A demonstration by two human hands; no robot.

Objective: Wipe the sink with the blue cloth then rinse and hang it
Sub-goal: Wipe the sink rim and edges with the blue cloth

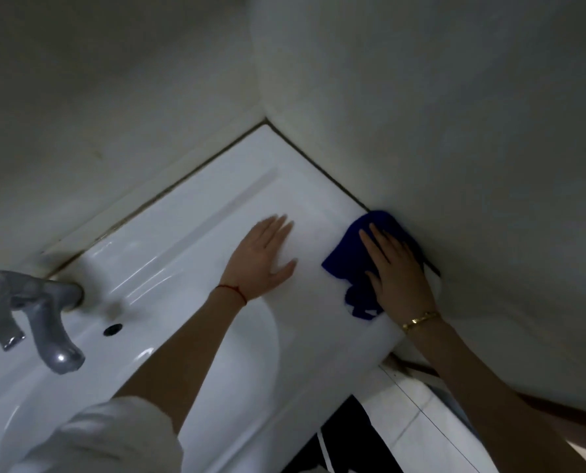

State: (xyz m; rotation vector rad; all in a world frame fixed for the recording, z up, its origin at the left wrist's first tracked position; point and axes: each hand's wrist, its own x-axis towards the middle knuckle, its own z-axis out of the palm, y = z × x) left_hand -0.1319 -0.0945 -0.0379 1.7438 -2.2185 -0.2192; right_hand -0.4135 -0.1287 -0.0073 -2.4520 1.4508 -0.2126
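A: Status?
B: My right hand [399,278] lies flat, fingers straight, pressing the blue cloth [363,257] onto the sink [189,213] ledge at the wall corner. My left hand [262,257] rests flat on the ledge, holding nothing.
A: Faucet [34,312]?
B: Blurry; probably off.
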